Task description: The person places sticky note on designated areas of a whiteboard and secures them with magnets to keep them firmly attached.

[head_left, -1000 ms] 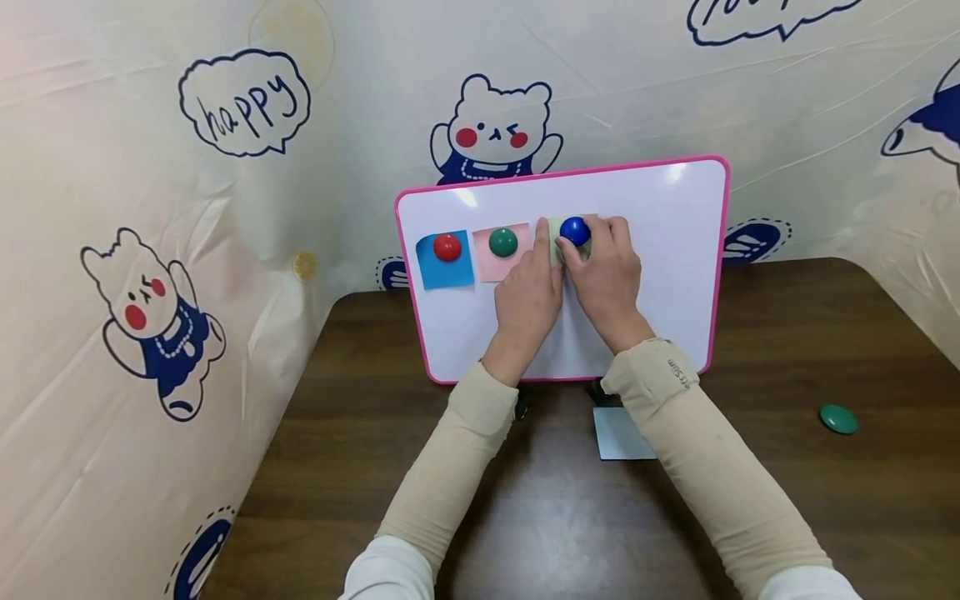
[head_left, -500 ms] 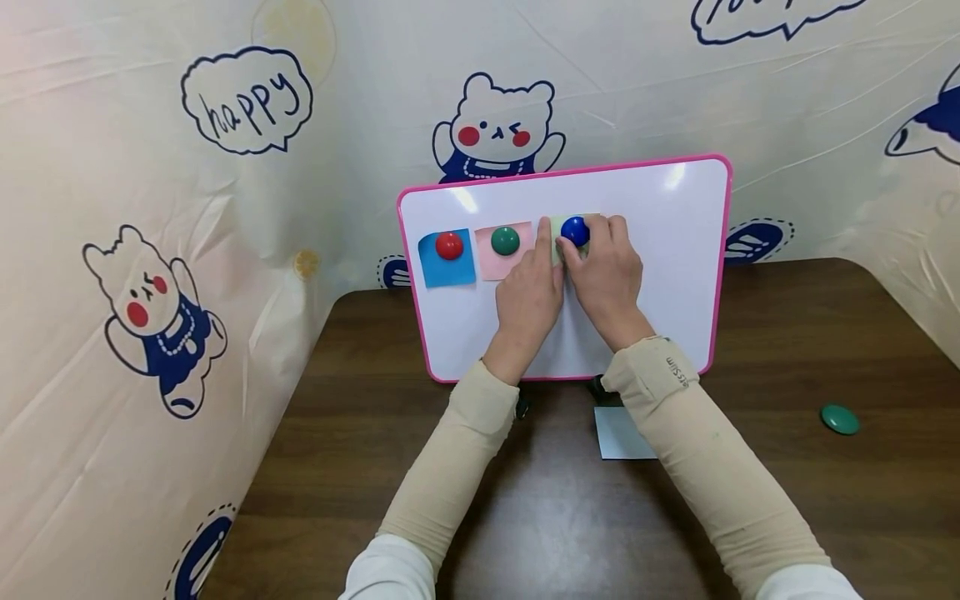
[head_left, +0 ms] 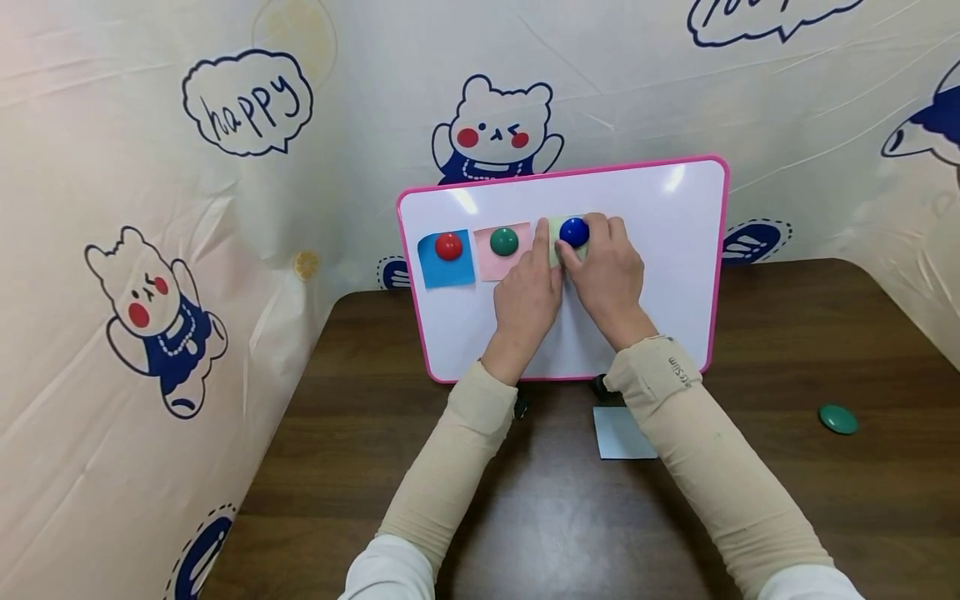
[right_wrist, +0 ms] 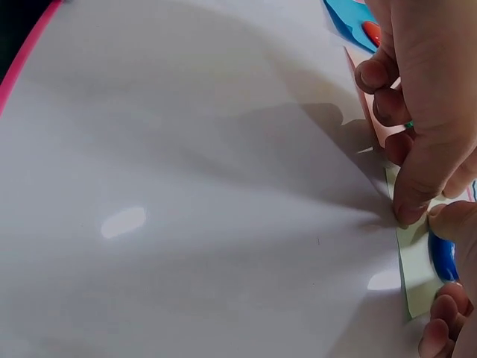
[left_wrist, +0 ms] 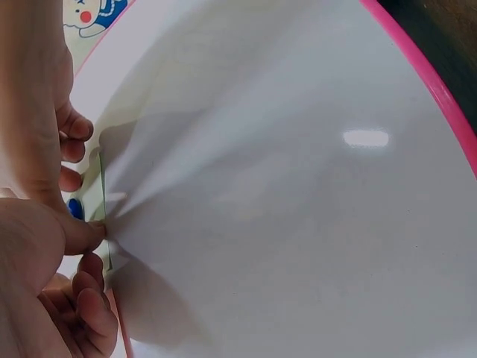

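A pale green sticky note (right_wrist: 419,287) lies against the upright whiteboard (head_left: 675,242), right of the middle, with a round blue magnet (head_left: 573,232) on it. My right hand (head_left: 611,279) pinches that magnet between thumb and fingers. Beside it, my left hand (head_left: 528,296) presses the note with an outstretched index finger and with its thumb near the lower edge; its other fingers bend inward. Part of the note is hidden behind both hands. Farther left, a red magnet (head_left: 448,246) sits on a blue note (head_left: 447,275) and a green magnet (head_left: 504,242) on a pink note (head_left: 491,268).
The pink-framed board stands on a brown wooden table (head_left: 360,467) before a printed cloth backdrop (head_left: 360,167). A light blue sticky note (head_left: 624,435) lies in front of the board, partly under the right forearm. Another green magnet (head_left: 837,419) rests at the table's right.
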`<state>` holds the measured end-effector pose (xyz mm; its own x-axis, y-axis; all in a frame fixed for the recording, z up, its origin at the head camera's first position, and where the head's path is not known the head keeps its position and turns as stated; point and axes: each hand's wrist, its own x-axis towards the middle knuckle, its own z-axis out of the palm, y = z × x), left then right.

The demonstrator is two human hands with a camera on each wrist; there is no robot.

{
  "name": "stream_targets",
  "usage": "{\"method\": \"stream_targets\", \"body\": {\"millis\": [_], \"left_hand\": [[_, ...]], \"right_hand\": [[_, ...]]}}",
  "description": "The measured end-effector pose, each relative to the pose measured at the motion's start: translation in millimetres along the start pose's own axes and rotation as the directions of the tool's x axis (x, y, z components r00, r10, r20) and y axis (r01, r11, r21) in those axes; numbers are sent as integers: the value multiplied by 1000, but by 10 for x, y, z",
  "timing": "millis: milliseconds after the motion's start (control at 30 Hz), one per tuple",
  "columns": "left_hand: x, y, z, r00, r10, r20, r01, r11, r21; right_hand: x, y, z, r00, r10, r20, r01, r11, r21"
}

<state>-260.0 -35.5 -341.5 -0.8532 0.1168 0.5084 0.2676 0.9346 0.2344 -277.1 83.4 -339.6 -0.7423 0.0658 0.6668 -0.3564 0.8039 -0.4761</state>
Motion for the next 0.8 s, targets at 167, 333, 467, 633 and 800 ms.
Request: {"method": "stream_targets", "body": {"millis": [167, 333, 467, 633, 800], "left_hand": [[1, -5, -2, 1000, -8, 9, 8, 1000, -9], [-11, -18, 4, 1000, -10, 15, 11, 999, -39], [-35, -24, 6, 1000, -8, 16, 9, 998, -67], [-80, -21, -31, 999, -7, 39, 12, 993, -114], [-182, -37, -81, 998, -24, 64, 37, 977, -210]], "right_hand": [[-12, 1, -18, 1000, -11, 4, 11, 1000, 2], [-36, 5, -64, 1000, -18, 2, 18, 1000, 9], [-72, 32, -125, 999, -28, -21, 28, 999, 28], [-129, 93, -235, 1000, -6, -22, 6, 1000, 23], [-238, 181, -383, 999, 40, 3, -40, 999, 29]]}}
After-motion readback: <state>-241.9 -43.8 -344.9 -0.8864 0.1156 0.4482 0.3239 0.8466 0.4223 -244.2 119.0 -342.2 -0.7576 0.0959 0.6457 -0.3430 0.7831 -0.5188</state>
